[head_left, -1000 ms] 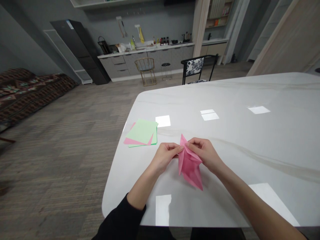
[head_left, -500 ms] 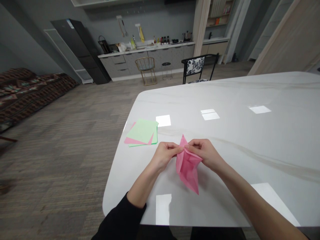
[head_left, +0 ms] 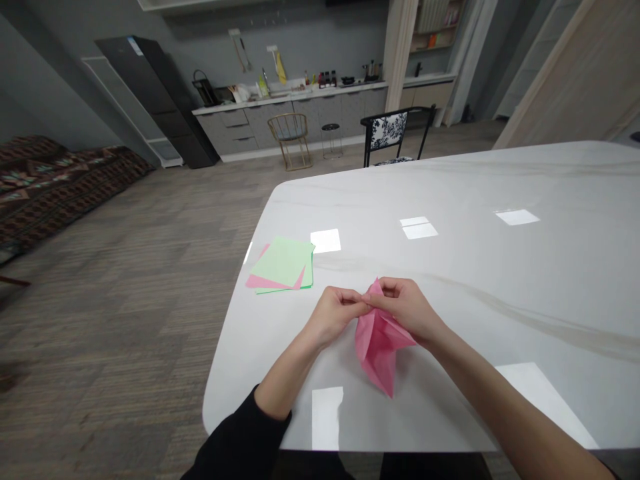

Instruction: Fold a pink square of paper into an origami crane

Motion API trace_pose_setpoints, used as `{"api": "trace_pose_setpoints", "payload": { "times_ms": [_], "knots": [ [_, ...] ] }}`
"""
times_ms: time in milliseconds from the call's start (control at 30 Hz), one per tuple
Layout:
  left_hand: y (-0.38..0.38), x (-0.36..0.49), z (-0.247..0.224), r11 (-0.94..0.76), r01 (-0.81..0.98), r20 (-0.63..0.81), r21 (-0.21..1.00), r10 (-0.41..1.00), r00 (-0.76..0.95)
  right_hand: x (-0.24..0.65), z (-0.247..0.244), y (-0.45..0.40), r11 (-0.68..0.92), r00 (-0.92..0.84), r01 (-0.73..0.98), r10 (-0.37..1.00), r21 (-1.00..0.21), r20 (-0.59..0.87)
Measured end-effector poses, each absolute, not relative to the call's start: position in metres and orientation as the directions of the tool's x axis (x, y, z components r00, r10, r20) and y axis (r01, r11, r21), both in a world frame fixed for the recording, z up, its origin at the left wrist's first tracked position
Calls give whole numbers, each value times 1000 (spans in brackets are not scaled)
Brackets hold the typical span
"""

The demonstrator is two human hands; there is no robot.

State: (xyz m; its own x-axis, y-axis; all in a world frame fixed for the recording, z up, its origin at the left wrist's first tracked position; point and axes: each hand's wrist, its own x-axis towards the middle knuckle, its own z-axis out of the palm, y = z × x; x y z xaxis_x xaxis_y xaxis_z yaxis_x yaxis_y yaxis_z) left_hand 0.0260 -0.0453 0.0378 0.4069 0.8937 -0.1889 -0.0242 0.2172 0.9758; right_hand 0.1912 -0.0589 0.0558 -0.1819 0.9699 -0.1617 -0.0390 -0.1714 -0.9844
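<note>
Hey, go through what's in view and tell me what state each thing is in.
left hand: pinching the top of the folded pink paper
right hand: holding the same paper from the other side
folded pink paper: creased, lifted in the hands, point downward
stack of paper sheets: lying flat, green on top, pink sheet askew beneath
white marble table: glossy, showing light reflections
cabinet drawers: shut

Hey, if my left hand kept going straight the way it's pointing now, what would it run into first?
The folded pink origami paper, which your left hand seems to be pinching near its top corner. Your right hand lies just beyond, though depth is hard to judge from this view.
</note>
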Motion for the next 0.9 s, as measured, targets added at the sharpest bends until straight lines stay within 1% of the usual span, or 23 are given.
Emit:
{"api": "trace_pose_setpoints", "payload": {
  "times_ms": [133, 267, 400, 500, 567, 700, 900],
  "knots": [
    [-45, 26, 38, 184, 2, -168, 983, 891, 421, 190, 57, -61, -224, -146, -109, 967, -968, -207],
    [-46, 25, 42, 174, 16, -163, 985, 881, 445, 192, 59, -59, -220, -121, -184, 972, -958, -200],
    [-47, 25, 46, 167, 49, -170, 985, 861, 479, 197, 54, -54, -181, -21, -183, 983, -966, -180],
    [-47, 25, 47, 163, 38, -162, 986, 867, 471, 198, 52, -53, -138, 45, -157, 988, -978, -147],
    [-46, 25, 47, 174, -2, -154, 985, 879, 451, 198, 54, -54, -132, 5, -121, 991, -984, -134],
    [-41, 23, 46, 203, -99, -149, 974, 907, 394, 200, 61, -56, -182, -216, -26, 961, -983, -172],
    [-39, 21, 45, 211, -93, -168, 973, 925, 340, 202, 60, -54, -158, -229, 76, 958, -985, -172]
  ]
}}
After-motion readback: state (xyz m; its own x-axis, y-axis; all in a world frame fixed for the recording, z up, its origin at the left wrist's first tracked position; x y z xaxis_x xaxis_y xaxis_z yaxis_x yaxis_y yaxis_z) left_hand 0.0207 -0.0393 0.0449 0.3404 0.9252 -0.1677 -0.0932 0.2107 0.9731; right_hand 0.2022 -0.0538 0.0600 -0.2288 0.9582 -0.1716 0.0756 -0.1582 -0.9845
